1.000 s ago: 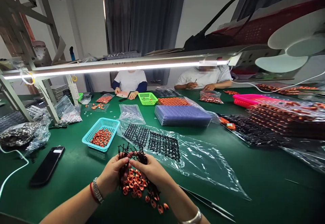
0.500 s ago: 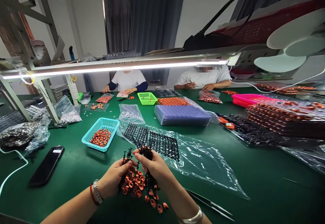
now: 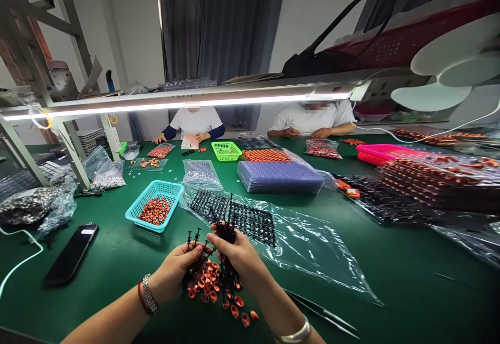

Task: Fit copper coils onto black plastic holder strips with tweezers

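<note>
My left hand (image 3: 175, 270) is closed on several thin black plastic sticks (image 3: 196, 236) with small crossbars. A thicker bundle of similar black sticks (image 3: 226, 271) is gripped in my right hand (image 3: 241, 254), its ends jutting above and hanging below the fingers. The two hands are close together, and a stick or two bridges the gap between them. Under them, on the green table, lies a loose pile of small orange-and-black oval pieces (image 3: 211, 281). Beyond the hands, a black grid of small parts (image 3: 250, 219) rests on a clear plastic sheet (image 3: 312, 250).
A blue basket (image 3: 135, 219) holds more orange pieces. Tweezers (image 3: 324, 313) lie at right front, a phone (image 3: 72, 254) at left. Stacked clear trays (image 3: 279, 177) and a green basket (image 3: 226, 151) stand farther back. Two people sit opposite, below a lamp bar (image 3: 195, 102).
The black sticks have shifted in my fingers: those in the left fan out more, and one now stands taller above my right hand. Across the table, a person has lifted a pink sheet slightly.
</note>
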Motion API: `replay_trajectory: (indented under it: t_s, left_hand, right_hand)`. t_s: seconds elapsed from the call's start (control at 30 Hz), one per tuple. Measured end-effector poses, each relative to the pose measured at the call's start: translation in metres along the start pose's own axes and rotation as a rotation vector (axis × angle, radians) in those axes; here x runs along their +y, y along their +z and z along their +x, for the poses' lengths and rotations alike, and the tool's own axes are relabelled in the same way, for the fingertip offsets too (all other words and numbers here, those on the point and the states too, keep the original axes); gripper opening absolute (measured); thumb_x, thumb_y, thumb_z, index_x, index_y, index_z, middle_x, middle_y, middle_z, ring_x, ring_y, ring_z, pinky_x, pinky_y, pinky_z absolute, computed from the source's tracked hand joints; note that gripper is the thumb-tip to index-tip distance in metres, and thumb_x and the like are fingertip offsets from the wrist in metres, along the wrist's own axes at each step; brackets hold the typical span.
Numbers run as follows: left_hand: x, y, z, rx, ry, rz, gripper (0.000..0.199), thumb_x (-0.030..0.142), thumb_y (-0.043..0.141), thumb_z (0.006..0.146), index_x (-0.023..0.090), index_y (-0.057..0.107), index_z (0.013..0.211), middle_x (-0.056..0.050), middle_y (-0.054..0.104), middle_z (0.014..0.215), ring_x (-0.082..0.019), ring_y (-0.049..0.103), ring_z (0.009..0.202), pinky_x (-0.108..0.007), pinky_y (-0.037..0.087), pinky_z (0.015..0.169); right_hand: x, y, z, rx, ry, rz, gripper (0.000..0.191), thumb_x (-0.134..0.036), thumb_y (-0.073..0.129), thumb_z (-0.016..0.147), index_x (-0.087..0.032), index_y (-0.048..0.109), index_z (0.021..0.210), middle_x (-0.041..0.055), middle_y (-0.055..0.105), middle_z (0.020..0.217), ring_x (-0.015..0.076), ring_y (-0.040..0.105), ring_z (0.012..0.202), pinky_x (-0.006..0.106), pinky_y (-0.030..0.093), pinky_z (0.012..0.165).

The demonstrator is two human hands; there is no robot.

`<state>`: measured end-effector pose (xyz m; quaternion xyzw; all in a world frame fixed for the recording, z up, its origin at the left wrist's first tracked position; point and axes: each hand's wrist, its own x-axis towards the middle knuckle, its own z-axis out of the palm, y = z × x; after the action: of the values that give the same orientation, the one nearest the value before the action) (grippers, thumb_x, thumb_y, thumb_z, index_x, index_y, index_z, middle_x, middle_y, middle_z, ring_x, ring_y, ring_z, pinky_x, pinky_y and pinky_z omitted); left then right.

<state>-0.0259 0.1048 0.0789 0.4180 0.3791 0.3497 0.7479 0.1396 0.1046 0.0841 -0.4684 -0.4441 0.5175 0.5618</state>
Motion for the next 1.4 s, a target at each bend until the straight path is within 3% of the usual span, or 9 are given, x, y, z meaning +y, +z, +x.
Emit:
replay_trajectory:
  t_s: [0.3,0.43,0.57,0.8,0.97,1.07,1.13,1.23,1.4]
  left_hand:
    - [-0.005,0.003,0.000,0.014,0.089,0.021,0.047,0.051,0.087,0.066,0.013,0.068,0.088,0.002,0.060,0.067,-0.008,0.052,0.059,-0.020,0.039,0.055]
    - [-0.003,0.006,-0.003,-0.022,0.060,0.034,0.048,0.054,0.086,0.067,0.015,0.067,0.086,0.001,0.064,0.071,-0.011,0.058,0.063,-0.022,0.044,0.060]
    - [0.000,0.010,-0.007,-0.071,0.010,0.073,0.051,0.060,0.083,0.067,0.015,0.065,0.083,0.002,0.061,0.063,-0.010,0.053,0.050,-0.022,0.037,0.048]
    - [-0.002,0.006,-0.006,-0.087,-0.009,0.116,0.053,0.063,0.080,0.069,0.016,0.062,0.084,0.003,0.057,0.059,-0.007,0.044,0.040,-0.022,0.024,0.038]
    - [-0.005,0.008,-0.010,-0.074,0.035,0.096,0.065,0.061,0.078,0.073,0.019,0.061,0.120,0.007,0.055,0.060,-0.006,0.041,0.041,-0.021,0.028,0.041]
    - [-0.002,0.018,-0.012,-0.065,0.156,0.051,0.079,0.054,0.089,0.061,0.021,0.059,0.126,0.000,0.067,0.080,-0.014,0.062,0.067,-0.024,0.048,0.064]
    - [0.003,0.020,-0.010,-0.049,0.262,0.022,0.086,0.050,0.095,0.049,0.020,0.061,0.122,-0.006,0.070,0.102,-0.022,0.066,0.095,-0.029,0.049,0.085]
    - [0.014,0.004,-0.007,-0.029,0.344,0.024,0.079,0.044,0.100,0.039,0.014,0.067,0.105,-0.009,0.072,0.101,-0.026,0.066,0.096,-0.032,0.049,0.086]
    - [0.021,-0.062,-0.014,0.057,0.383,0.066,0.061,0.043,0.099,0.039,0.009,0.070,0.081,-0.007,0.071,0.077,-0.019,0.065,0.072,-0.029,0.049,0.071]
  right_hand:
    - [-0.006,0.000,0.000,-0.141,0.018,-0.005,0.036,-0.048,0.083,0.059,-0.016,0.067,0.067,-0.0010,0.059,0.060,0.0149,0.053,0.060,0.029,0.041,0.062]
    - [-0.005,0.000,-0.001,-0.124,0.025,0.029,0.041,-0.050,0.084,0.058,-0.017,0.067,0.077,-0.0022,0.060,0.063,0.0151,0.055,0.062,0.029,0.043,0.062]
    - [-0.003,0.001,-0.001,-0.146,0.050,0.045,0.058,-0.053,0.083,0.058,-0.016,0.068,0.100,-0.0031,0.061,0.065,0.0156,0.057,0.060,0.029,0.045,0.061]
    - [-0.005,0.003,-0.001,-0.124,0.006,-0.010,0.043,-0.052,0.084,0.057,-0.017,0.063,0.066,-0.0029,0.057,0.058,0.0128,0.049,0.058,0.027,0.039,0.059]
    - [-0.003,0.008,-0.002,-0.130,-0.024,-0.012,0.052,-0.063,0.085,0.055,-0.018,0.063,0.068,-0.0017,0.058,0.061,0.0153,0.053,0.061,0.029,0.042,0.061]
    - [0.000,0.020,0.006,-0.076,-0.034,-0.009,0.058,-0.070,0.082,0.057,-0.019,0.059,0.072,-0.0010,0.059,0.064,0.0165,0.055,0.060,0.030,0.044,0.060]
    - [-0.002,0.033,0.014,-0.053,-0.043,-0.011,0.058,-0.071,0.080,0.060,-0.020,0.056,0.073,-0.0025,0.056,0.062,0.0154,0.052,0.055,0.030,0.043,0.054]
    - [-0.007,0.062,0.027,-0.072,-0.083,-0.019,0.053,-0.064,0.083,0.063,-0.018,0.060,0.076,-0.0036,0.057,0.063,0.0143,0.053,0.056,0.028,0.043,0.054]
    - [0.004,0.127,0.037,-0.191,-0.118,0.002,0.029,-0.042,0.073,0.088,-0.015,0.065,0.091,-0.0018,0.066,0.080,0.0138,0.063,0.068,0.030,0.052,0.067]
